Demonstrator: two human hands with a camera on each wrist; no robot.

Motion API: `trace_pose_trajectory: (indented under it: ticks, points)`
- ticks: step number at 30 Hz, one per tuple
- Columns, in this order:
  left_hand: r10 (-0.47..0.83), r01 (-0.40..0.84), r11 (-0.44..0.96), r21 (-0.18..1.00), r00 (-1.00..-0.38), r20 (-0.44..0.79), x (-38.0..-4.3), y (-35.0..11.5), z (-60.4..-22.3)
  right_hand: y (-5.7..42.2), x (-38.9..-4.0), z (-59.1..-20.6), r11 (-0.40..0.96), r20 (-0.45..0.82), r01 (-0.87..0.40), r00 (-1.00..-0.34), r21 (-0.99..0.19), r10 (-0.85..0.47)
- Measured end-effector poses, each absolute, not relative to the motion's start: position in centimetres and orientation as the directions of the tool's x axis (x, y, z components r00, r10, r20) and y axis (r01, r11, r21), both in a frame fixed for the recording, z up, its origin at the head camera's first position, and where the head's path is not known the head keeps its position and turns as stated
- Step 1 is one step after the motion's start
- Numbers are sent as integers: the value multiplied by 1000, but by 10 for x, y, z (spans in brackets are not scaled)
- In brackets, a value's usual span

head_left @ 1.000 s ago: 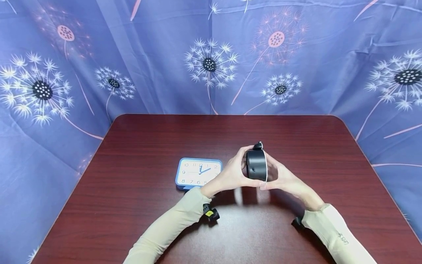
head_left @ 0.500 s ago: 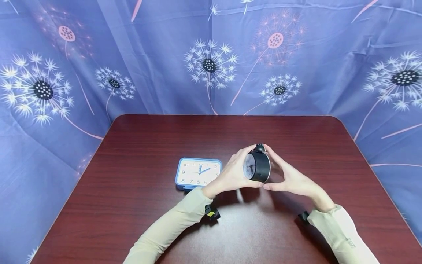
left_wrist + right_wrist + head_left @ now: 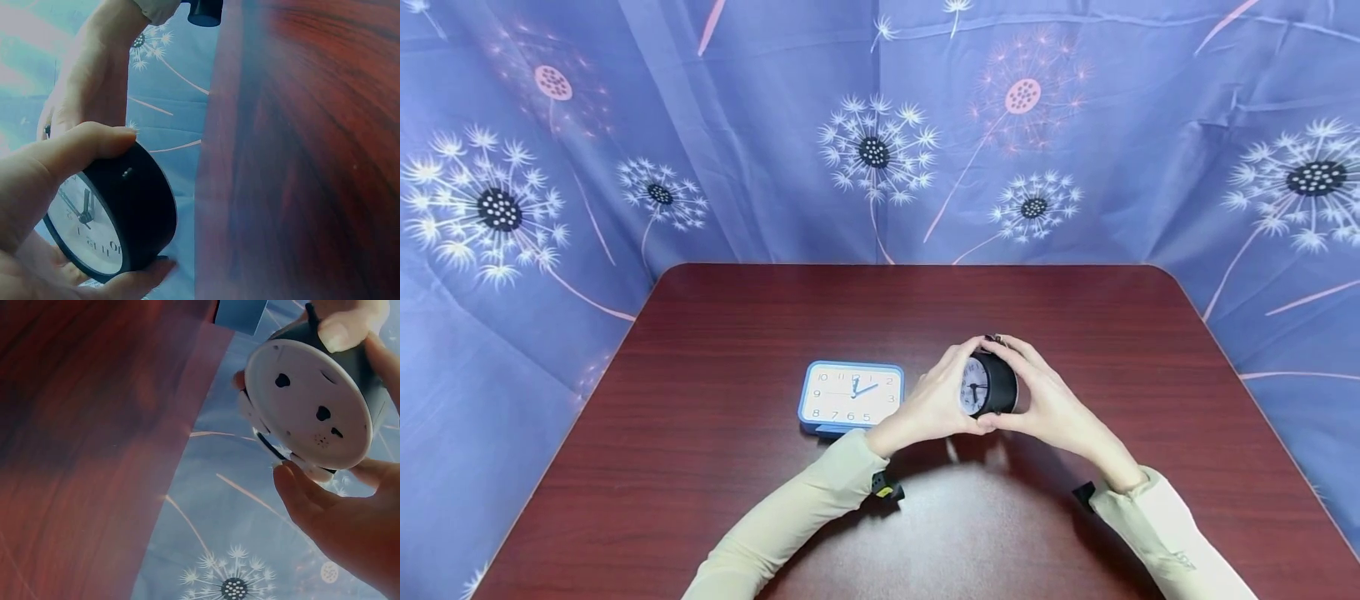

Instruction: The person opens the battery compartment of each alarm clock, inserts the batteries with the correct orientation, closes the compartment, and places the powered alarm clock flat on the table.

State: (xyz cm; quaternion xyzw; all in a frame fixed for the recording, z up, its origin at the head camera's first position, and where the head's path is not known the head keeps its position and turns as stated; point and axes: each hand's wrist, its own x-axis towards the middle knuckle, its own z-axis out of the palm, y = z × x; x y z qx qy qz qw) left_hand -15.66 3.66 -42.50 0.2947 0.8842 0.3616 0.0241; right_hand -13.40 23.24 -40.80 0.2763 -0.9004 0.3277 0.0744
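Observation:
A round black alarm clock [image 3: 1002,385] is held above the table between both hands, its white dial turned toward the left. My left hand [image 3: 934,406] grips its left side, thumb below and fingers above. From the right, my right hand [image 3: 1051,407] curls round it, with fingers over the top and the thumb beneath. In the left wrist view the black casing [image 3: 147,200] and part of the dial show between thumb and fingers. The right wrist view shows the clock's pale back [image 3: 303,400] with dark knobs; right fingertips [image 3: 292,484] touch near its bells and handle.
A blue-rimmed rectangular clock [image 3: 852,396] with a white face lies on the dark red wooden table [image 3: 700,350], just left of the left hand. A blue curtain [image 3: 760,125] with dandelion prints hangs behind and beside the table. Black cameras sit at both wrists.
The black alarm clock has turned so that its dial now faces left and partly toward the head camera. The right fingers have moved over its top, and both hands have lowered slightly.

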Motion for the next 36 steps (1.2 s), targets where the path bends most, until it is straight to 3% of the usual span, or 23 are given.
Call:
trace_pose_trajectory:
  ticks: [4, 15, 36]
  points:
    - [519, 465, 595, 656, -845, 128, -156, 37, -425, 233, -135, -409, 641, 323, -558, -829, -527, -456]
    - [550, 485, 588, 647, -826, 120, -156, 34, -428, 240, -135, -407, 636, 291, -545, -836, -547, -466]
    - [709, 612, 489, 622, -694, 125, -163, 25, -424, 246, -138, -418, 561, 365, -532, -846, -635, -389]
